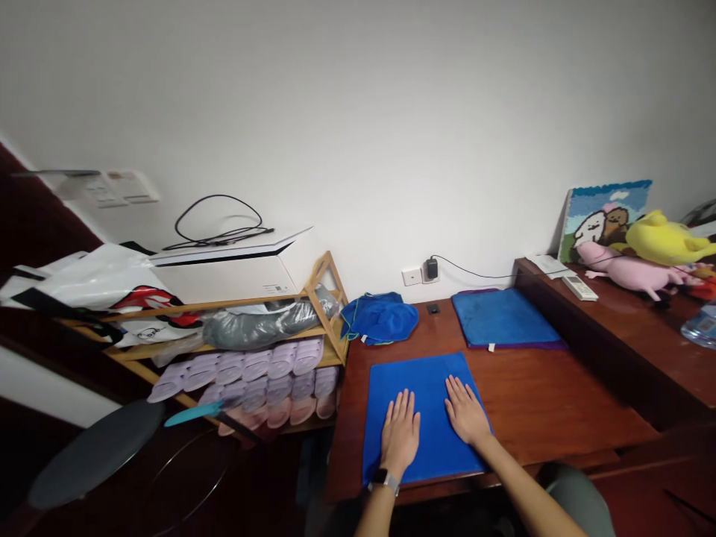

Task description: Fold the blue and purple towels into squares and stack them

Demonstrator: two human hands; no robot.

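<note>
A blue cloth (pixel 428 418) lies spread flat on the brown wooden desk (pixel 526 395), near its front edge. My left hand (pixel 400 435) rests palm down on the cloth's left part, fingers stretched out, a watch on the wrist. On the right part of the same cloth lies my right hand (pixel 465 412), also flat and open. Behind it at the back left sits a crumpled blue cloth (pixel 383 317) with a green edge. A flat stack of blue cloths (pixel 506 317), a purple edge showing beneath, lies at the back right.
Left of the desk stands a wooden rack (pixel 330 298) with lilac slippers (pixel 240 367) and a white box (pixel 229 277) on top. On a raised shelf at right are a remote control (pixel 579 288), plush toys (pixel 632 272) and a picture (pixel 607 216). A charger (pixel 432 268) is plugged into the wall.
</note>
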